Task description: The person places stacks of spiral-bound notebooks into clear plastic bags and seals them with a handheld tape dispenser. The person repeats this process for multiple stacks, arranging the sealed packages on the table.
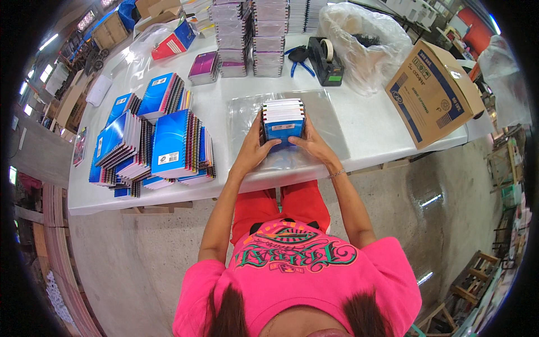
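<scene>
Head view: we hold a small bundle of notebooks between both hands, just beyond the near edge of the white table. Our left hand grips the bundle's left side and our right hand its right side, each closed no further than the bundle's width allows, with both thumbs lying toward the blue cover that faces us. Layers of white page edges show above that cover. The bundle is over a clear plastic sheet spread on the table; we cannot tell whether it rests there or is slightly raised.

To our left we see piles of blue spiral notebooks, some leaning on others. Beyond the sheet are a short purple-covered stack and, next to it, tall notebook stacks. Right of those lie a blue-handled tool and a black tape dispenser, near a clear plastic bag. A cardboard box stands tilted at the table's right end. We wear a bracelet on our right wrist.
</scene>
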The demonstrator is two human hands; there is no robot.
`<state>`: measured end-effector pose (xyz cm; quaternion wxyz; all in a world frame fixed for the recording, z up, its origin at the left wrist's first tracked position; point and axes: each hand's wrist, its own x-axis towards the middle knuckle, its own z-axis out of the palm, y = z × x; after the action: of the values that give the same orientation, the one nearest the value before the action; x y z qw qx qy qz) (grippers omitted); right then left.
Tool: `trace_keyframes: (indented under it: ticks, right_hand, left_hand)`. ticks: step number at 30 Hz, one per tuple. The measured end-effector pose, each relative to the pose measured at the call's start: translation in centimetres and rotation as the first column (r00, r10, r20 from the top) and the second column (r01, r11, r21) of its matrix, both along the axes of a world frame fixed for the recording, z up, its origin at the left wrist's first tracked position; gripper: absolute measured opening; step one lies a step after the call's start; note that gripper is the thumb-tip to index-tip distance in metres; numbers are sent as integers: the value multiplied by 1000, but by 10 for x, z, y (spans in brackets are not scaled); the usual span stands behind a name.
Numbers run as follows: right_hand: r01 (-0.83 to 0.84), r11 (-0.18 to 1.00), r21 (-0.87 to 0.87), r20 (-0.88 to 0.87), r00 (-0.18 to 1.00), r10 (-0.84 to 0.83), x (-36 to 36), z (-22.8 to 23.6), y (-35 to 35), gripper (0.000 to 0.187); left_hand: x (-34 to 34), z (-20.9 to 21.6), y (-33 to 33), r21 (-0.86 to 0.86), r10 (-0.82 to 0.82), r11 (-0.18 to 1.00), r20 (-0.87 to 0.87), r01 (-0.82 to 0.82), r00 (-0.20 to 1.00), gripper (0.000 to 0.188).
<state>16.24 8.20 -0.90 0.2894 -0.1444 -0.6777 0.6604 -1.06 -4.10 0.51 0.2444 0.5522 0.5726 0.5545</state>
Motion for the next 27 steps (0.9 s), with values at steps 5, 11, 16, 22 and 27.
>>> trace_keyframes:
  ticks: [5, 11, 16, 22, 27]
  right_hand:
    - [95, 984, -152, 98, 992, -81, 7, 37, -6, 84]
    - [210, 947, -243, 286, 948, -137, 1, 35, 10, 75]
    - [201, 948, -247, 255, 957, -137, 2, 41, 5, 67]
    - [197, 942, -272, 213, 967, -140, -1, 40, 0, 62]
    - [249, 954, -169, 286, 938, -194, -3, 31, 2, 62]
  left_hand:
    - [5, 30, -2, -164, -29, 984, 262, 75, 965, 88]
    - [-5, 40, 27, -471, 86, 868, 451, 155, 888, 75]
    - [-7, 42, 33, -521, 73, 831, 453, 197, 889, 85]
    - [-12, 34, 38, -511, 60, 835, 454, 205, 889, 75]
    - [-9, 30, 37, -505, 65, 843, 440, 187, 896, 68]
